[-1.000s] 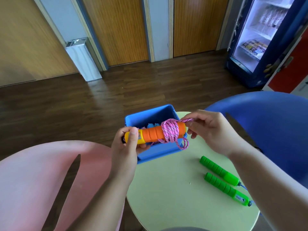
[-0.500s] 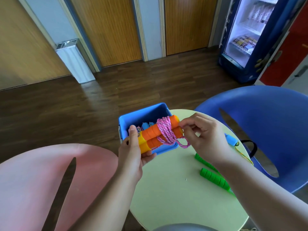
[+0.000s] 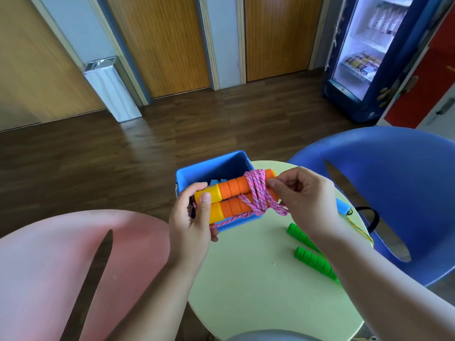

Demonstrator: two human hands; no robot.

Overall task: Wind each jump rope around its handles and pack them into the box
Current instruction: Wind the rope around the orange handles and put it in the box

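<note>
Pale green round table [image 3: 246, 279] fills the near ground, and a pair of green rope handles [image 3: 312, 260] lies on it under the right forearm, probably waiting their turn. Above the table the left hand [image 3: 189, 222] grips the yellow ends of the two orange handles [image 3: 234, 198] with the thumb laid across them, clamping them side by side so they serve as one spool. The right hand [image 3: 302, 195] pinches the pink rope [image 3: 258, 193] at the orange ends, where several turns sit and a short loop hangs free; this looks like tucking the tail so the coil holds. Just behind, the open blue box [image 3: 211, 166] stands within easy reach for the drop, with blue handle tips showing inside. Farther off are a blue chair [image 3: 394, 180] and a drinks fridge [image 3: 369, 57]
</note>
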